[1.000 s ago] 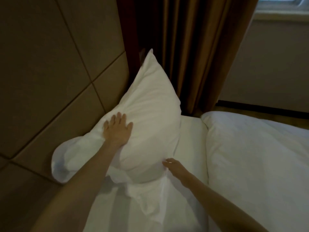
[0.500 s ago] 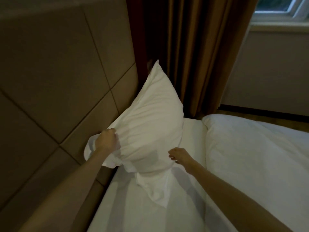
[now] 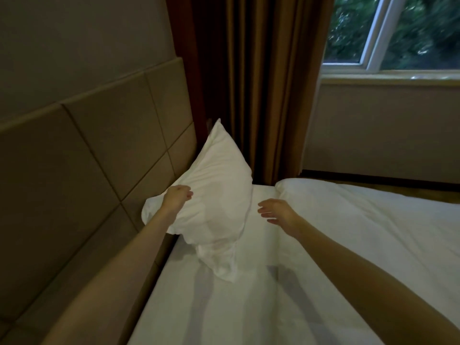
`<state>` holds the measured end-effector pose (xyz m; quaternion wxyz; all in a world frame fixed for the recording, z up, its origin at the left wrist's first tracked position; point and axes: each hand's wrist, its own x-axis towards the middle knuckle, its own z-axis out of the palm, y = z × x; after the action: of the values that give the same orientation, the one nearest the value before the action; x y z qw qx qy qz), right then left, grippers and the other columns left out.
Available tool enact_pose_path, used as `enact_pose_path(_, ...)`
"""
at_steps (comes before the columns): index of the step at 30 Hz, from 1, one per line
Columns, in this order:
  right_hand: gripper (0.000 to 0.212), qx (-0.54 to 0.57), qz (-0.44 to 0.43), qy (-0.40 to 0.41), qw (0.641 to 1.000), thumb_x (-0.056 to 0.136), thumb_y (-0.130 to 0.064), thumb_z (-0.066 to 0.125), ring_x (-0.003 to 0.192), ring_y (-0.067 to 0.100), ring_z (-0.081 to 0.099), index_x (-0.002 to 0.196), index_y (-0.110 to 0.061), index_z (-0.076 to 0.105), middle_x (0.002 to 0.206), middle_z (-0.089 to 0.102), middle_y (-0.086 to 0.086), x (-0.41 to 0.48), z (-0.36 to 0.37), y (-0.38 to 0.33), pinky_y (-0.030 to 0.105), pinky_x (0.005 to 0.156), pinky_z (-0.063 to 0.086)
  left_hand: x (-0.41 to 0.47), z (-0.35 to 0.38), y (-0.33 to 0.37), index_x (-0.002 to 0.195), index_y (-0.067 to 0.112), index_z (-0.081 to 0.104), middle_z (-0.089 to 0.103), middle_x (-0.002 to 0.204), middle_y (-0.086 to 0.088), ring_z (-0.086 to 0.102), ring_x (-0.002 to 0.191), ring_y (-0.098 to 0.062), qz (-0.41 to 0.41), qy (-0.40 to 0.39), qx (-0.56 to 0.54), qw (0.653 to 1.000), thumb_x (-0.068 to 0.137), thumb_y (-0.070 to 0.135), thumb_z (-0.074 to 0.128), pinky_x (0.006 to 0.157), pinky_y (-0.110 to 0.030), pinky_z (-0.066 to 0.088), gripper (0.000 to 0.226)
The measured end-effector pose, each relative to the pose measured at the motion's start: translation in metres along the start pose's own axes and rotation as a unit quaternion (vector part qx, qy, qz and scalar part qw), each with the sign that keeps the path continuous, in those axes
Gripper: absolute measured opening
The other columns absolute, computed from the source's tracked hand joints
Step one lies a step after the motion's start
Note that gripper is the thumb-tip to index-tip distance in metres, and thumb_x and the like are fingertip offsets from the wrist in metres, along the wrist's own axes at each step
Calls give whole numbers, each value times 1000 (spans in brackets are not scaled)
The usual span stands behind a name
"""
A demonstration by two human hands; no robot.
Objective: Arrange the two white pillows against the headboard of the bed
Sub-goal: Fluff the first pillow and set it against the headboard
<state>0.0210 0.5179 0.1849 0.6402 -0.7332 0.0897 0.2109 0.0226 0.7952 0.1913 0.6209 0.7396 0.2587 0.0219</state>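
Note:
One white pillow (image 3: 216, 195) leans tilted against the padded beige headboard (image 3: 99, 158) at the far corner of the bed, with its loose case end trailing onto the sheet (image 3: 224, 307). My left hand (image 3: 178, 197) lies at the pillow's near left corner, fingers loosely bent and not clutching fabric. To the pillow's right, my right hand (image 3: 276, 211) hovers over the sheet with fingers spread, apart from the pillow. No second pillow is in view.
A white duvet (image 3: 373, 232) covers the right part of the bed, its folded edge just past my right hand. Brown curtains (image 3: 261, 95) hang behind the pillow. A window (image 3: 398, 33) and a wall stand at the right.
My left hand went from pressing the pillow to gripping its corner, then loosened. My right hand came off the pillow's lower edge and moved right. The view rose and pulled back.

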Motion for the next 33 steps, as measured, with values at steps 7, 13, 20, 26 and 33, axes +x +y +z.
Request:
enact_pose_path(7, 35, 18, -34, 23, 999, 96, -16, 49, 111, 31, 57, 125, 2, 59, 127, 61, 22, -81, -26, -8, 43, 109, 41, -90, 17, 9, 123, 1, 55, 65, 114, -13, 58, 97, -21, 24, -28, -48, 998, 92, 19, 48, 85, -31, 38, 37)
enact_pose_path(13, 34, 32, -55, 22, 998, 92, -16, 54, 117, 35, 58, 121, 1, 60, 123, 63, 22, -133, -37, -3, 44, 107, 43, -147, 20, 10, 116, 5, 61, 68, 106, -8, 62, 90, -17, 47, -31, -62, 996, 91, 21, 48, 81, -30, 40, 32)
enact_pose_path(20, 35, 40, -48, 15, 998, 93, -19, 55, 116, 34, 58, 122, 0, 59, 124, 63, 21, -174, -48, 26, 43, 106, 44, -193, 19, -8, 114, 7, 63, 70, 103, -6, 65, 89, -16, 34, -37, -80, 995, 89, 23, 50, 78, -28, 43, 32)
enact_pose_path(26, 33, 56, -43, 14, 997, 95, -19, 52, 111, 33, 59, 120, 0, 59, 126, 62, 22, -201, -47, 44, 43, 104, 44, -230, 13, -28, 118, 2, 59, 67, 114, -13, 62, 96, -22, 25, -44, -79, 996, 92, 18, 46, 85, -31, 41, 33)
enact_pose_path(33, 34, 47, -48, 18, 998, 94, -19, 53, 117, 34, 58, 121, 0, 59, 124, 63, 20, -232, -22, 49, 43, 106, 45, -256, -11, -44, 116, 2, 59, 67, 116, -15, 62, 97, -23, 29, -39, -75, 996, 94, 18, 44, 86, -32, 42, 31)
